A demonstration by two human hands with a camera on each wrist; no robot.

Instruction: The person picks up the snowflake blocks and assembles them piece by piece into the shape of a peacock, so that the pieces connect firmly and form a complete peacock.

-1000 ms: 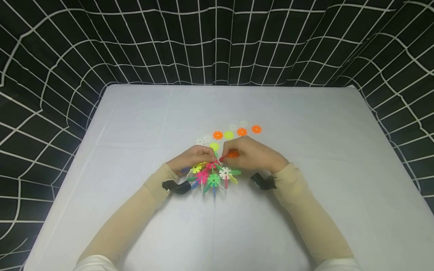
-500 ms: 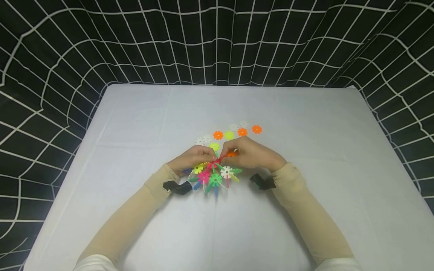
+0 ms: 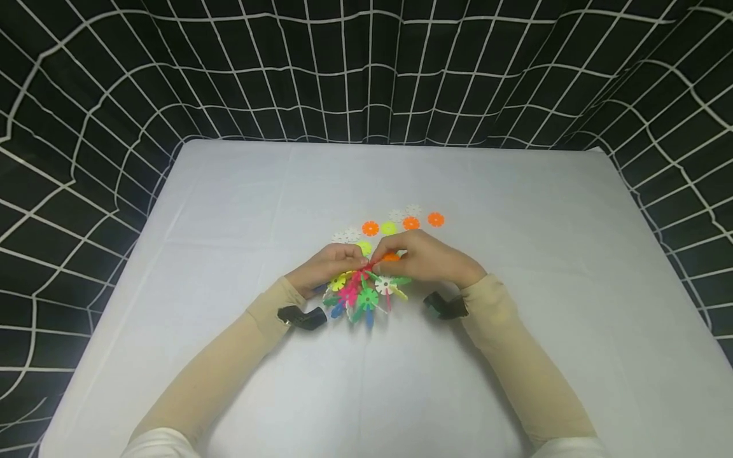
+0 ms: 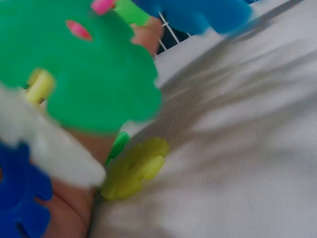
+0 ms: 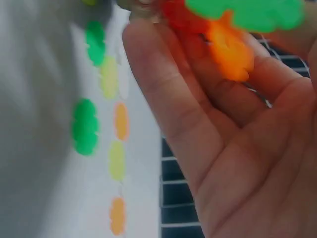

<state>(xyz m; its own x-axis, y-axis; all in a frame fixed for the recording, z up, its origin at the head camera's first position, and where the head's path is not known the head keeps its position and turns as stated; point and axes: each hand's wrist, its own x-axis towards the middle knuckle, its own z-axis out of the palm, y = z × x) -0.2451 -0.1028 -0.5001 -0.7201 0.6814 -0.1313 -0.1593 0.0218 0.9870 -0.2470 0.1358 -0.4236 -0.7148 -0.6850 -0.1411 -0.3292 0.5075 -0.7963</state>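
Observation:
In the head view, a cluster of interlocked plastic snowflake discs [image 3: 368, 299] in green, pink, white, yellow and blue is between the two hands. My left hand [image 3: 325, 266] grips its upper left side with curled fingers. My right hand [image 3: 432, 257] pinches a red disc [image 5: 185, 15] joined to an orange disc [image 5: 230, 52]. The red disc meets the cluster's top, right by the left fingertips. Close to the left wrist camera, a large green disc [image 4: 114, 79], a white one [image 4: 54, 144] and a blue one [image 4: 20, 193] hide much of the left hand.
Loose discs lie on the white tablecloth [image 3: 487, 191] beyond the hands: orange ones [image 3: 436, 219], yellow ones [image 3: 389, 228] and white ones [image 3: 346, 236]. Green discs [image 5: 85, 126] also show in the right wrist view. A black cloth with white grid lines [image 3: 366, 70] surrounds the table.
My right hand has brought the red and orange discs left, closing the small gap to the cluster. The cluster has shifted slightly right and tilted a little.

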